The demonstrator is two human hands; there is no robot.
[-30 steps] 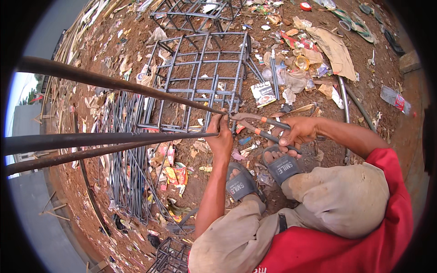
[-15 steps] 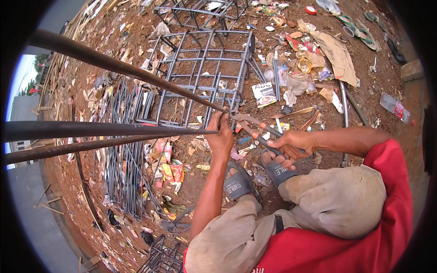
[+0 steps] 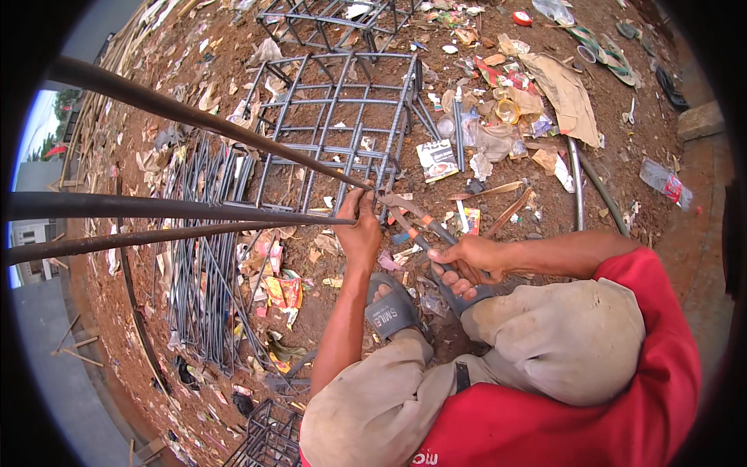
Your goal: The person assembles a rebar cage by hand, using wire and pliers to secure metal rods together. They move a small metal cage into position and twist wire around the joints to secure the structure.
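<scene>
Three dark metal bars come in from the left and converge at my left hand. Its fingers are closed around their near ends, with thumb and fingertips bunched at the tip of the uppermost bar. My right hand grips a pair of pincers by dark handles with orange bands. The pincer jaws touch or nearly touch my left fingertips and the end of the upper bar. Whatever lies between the jaws is too small to make out.
Beyond my hands lies a steel rebar cage, with another cage behind it. Bundled thin rods lie to the left. Litter, a cardboard piece, a metal pipe and a plastic bottle are scattered over the soil.
The whole view has shifted slightly, so the scene sits a little further left. Both hands keep their grips, and the pincers stay at my left fingertips.
</scene>
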